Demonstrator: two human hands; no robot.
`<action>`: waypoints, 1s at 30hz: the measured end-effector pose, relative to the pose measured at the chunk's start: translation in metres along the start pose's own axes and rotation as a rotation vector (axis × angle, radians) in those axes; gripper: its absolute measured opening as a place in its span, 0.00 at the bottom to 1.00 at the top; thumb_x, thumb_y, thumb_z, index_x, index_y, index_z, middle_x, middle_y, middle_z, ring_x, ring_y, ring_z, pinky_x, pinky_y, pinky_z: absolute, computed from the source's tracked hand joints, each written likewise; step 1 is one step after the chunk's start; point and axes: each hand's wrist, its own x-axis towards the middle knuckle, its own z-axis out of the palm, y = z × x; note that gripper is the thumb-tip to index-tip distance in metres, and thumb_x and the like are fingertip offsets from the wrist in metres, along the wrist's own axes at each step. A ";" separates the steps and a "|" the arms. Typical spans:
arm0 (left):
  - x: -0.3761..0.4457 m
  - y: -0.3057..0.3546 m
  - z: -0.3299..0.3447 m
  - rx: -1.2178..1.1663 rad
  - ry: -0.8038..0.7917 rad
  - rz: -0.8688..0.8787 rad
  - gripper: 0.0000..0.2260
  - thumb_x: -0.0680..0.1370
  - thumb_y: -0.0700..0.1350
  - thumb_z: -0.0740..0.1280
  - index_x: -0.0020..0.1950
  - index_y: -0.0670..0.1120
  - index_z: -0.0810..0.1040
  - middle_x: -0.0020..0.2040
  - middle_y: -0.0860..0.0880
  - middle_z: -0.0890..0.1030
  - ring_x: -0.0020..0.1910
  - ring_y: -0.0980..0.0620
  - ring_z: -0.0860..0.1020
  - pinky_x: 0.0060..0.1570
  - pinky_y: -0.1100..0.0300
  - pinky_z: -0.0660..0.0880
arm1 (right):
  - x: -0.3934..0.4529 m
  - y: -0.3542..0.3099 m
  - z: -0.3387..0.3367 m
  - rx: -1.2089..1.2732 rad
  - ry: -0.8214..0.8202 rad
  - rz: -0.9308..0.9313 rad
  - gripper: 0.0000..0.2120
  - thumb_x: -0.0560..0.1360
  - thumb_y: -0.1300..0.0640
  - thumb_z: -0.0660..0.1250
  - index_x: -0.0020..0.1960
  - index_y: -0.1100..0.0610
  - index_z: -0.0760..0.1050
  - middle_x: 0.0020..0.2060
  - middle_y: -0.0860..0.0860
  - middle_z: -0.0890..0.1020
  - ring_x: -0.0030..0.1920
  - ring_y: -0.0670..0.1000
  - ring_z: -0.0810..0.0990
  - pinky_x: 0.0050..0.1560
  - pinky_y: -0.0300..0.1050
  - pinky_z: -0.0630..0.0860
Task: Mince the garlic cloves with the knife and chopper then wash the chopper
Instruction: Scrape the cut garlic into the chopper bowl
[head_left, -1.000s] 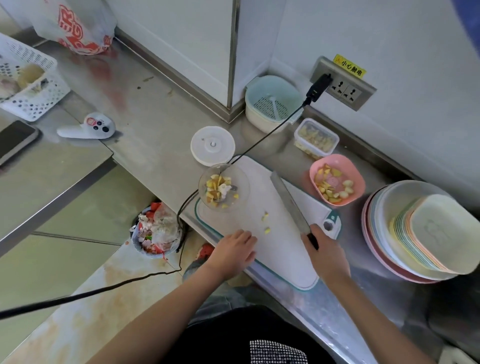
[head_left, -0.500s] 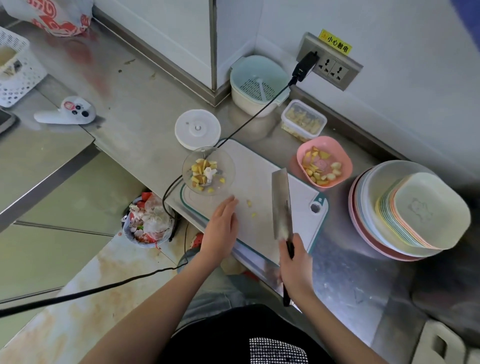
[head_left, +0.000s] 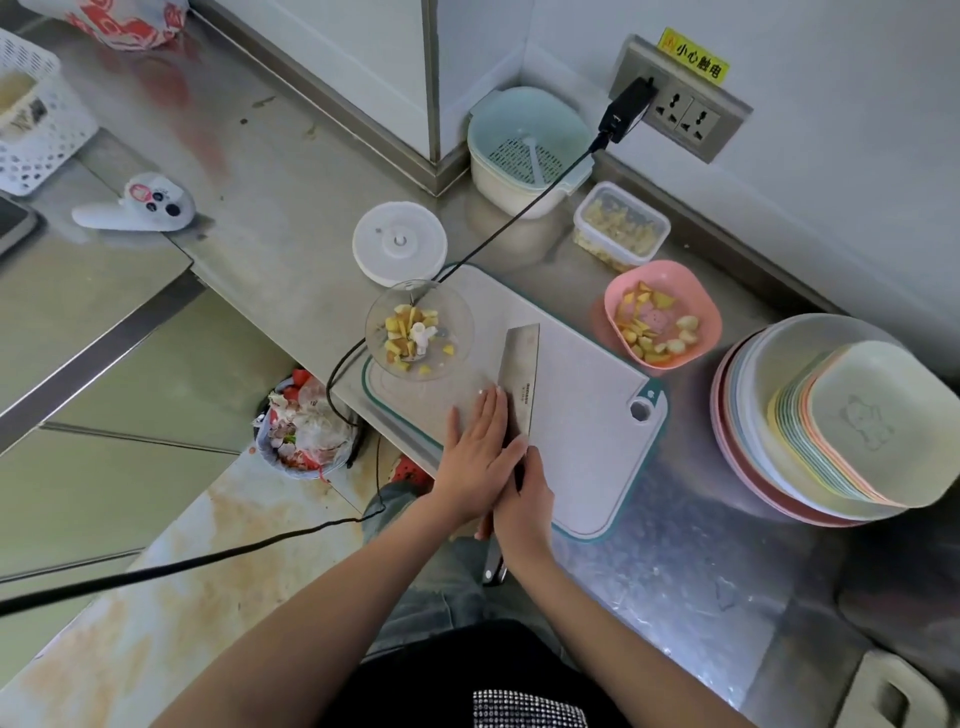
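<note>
The right hand (head_left: 522, 499) is clenched around the handle of the knife (head_left: 517, 384), whose blade lies across the cutting board (head_left: 582, 415) on the desk (head_left: 291, 171). The left hand (head_left: 475, 441) lies flat, fingers straight and released, against the blade's side. The chopper bowl (head_left: 420, 330) sits at the board's far left corner, already holding garlic pieces (head_left: 408, 332); its lid (head_left: 399, 242) lies just behind. To gather stray bits well, keep the blade low and sweep toward the bowl, palm clear of the edge

left hand (head_left: 475, 457) flat beside knife (head_left: 518, 379) blade | right hand (head_left: 522, 501) grips handle | cutting board (head_left: 587, 415) underneath
</note>
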 end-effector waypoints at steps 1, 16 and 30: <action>-0.001 0.001 -0.002 -0.035 -0.007 0.010 0.33 0.77 0.61 0.40 0.78 0.47 0.36 0.79 0.50 0.39 0.75 0.60 0.36 0.72 0.52 0.29 | 0.000 -0.002 0.000 0.010 0.009 -0.018 0.06 0.81 0.53 0.56 0.48 0.50 0.70 0.38 0.53 0.82 0.26 0.56 0.79 0.24 0.50 0.75; 0.001 -0.035 -0.104 0.109 0.500 -0.029 0.36 0.77 0.62 0.33 0.78 0.46 0.57 0.79 0.49 0.54 0.77 0.54 0.43 0.74 0.55 0.33 | 0.021 -0.094 0.021 -0.055 -0.057 -0.287 0.10 0.80 0.46 0.57 0.45 0.51 0.68 0.32 0.52 0.77 0.27 0.53 0.76 0.29 0.53 0.78; -0.012 -0.027 -0.040 0.307 0.136 0.169 0.13 0.80 0.51 0.61 0.58 0.43 0.70 0.54 0.46 0.73 0.53 0.46 0.75 0.44 0.56 0.68 | -0.001 0.008 -0.072 -0.295 0.080 -0.078 0.11 0.80 0.52 0.60 0.41 0.54 0.64 0.29 0.64 0.73 0.25 0.62 0.73 0.23 0.52 0.73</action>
